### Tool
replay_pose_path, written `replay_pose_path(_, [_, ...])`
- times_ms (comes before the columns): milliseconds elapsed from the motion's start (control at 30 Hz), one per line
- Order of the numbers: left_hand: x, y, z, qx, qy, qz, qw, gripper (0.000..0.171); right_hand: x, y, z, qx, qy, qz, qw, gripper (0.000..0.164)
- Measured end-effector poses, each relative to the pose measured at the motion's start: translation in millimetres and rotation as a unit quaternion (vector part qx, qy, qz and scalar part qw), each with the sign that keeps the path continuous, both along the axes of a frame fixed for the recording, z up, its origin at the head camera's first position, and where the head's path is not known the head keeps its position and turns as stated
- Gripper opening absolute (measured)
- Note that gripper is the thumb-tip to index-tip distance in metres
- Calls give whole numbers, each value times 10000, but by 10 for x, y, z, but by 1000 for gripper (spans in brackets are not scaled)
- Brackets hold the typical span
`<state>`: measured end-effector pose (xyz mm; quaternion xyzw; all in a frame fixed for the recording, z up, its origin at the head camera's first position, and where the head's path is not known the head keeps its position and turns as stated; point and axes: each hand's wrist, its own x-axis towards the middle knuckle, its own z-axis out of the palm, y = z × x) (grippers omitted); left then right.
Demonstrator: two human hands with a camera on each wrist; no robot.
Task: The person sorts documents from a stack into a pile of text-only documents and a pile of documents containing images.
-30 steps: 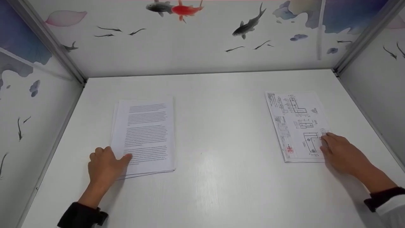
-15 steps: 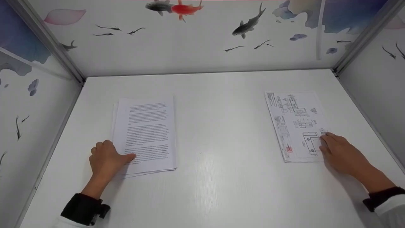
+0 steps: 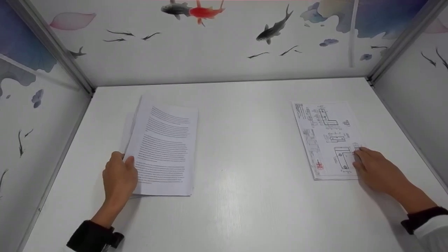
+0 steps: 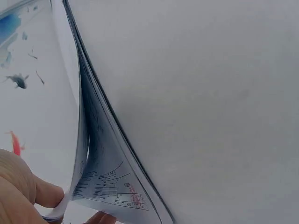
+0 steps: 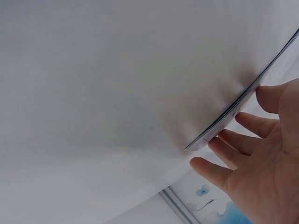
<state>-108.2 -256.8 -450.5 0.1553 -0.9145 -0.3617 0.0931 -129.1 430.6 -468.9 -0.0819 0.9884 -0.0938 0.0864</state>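
On the left half of the table lies a stack of printed paper sheets (image 3: 164,147), its top page filled with text lines. My left hand (image 3: 120,176) pinches the upper sheets along their left edge and lifts that side, so they bow upward. In the left wrist view a lower sheet (image 4: 110,184) with line drawings and a red mark shows beneath the raised ones. A second stack of technical drawings (image 3: 323,136) lies flat at the right. My right hand (image 3: 381,171) rests on its right edge with fingers extended, some fingertips touching the paper.
The white table (image 3: 241,203) is enclosed by a back panel (image 3: 224,56) and side panels printed with fish and petals. Metal posts (image 3: 399,38) stand at the rear corners. Bare tabletop lies between the two stacks.
My left thumb has drawn back from the top page to the stack's left edge. The upper sheets have risen and bowed on that side. My right hand stays in place.
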Motion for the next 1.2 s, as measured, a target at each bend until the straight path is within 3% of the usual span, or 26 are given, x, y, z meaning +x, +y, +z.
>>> replay_pose_path(167, [22, 35, 7, -45, 462, -48, 9989, 37, 13, 6, -2, -54, -63, -23, 10000, 61])
replay_pose_path(367, [52, 30, -4, 133, 588, -232, 9979, 36, 20, 2, -13, -78, -93, -72, 9999, 59])
replay_pose_path(500, [62, 15, -11, -115, 759, -129, 9970, 31, 18, 6, -24, -61, -98, -59, 9999, 60])
replay_pose_path(733, [80, -65, 5, -578, 677, -88, 9960, 27, 16, 24, -42, -38, -17, 36, 10000, 59])
replay_pose_path(1000, [75, -111, 60, -1390, 1276, -139, 9819, 26, 20, 9, -5, -102, 38, 39, 9999, 58])
replay_pose_path(1133, [77, -130, 59, -1642, 1733, -74, 9711, 20, 12, -5, 5, -81, 46, 48, 9999, 58])
replay_pose_path(1200, [65, -128, 66, -1643, 1793, -34, 9700, 19, 11, 5, 6, -68, 40, 43, 10000, 57])
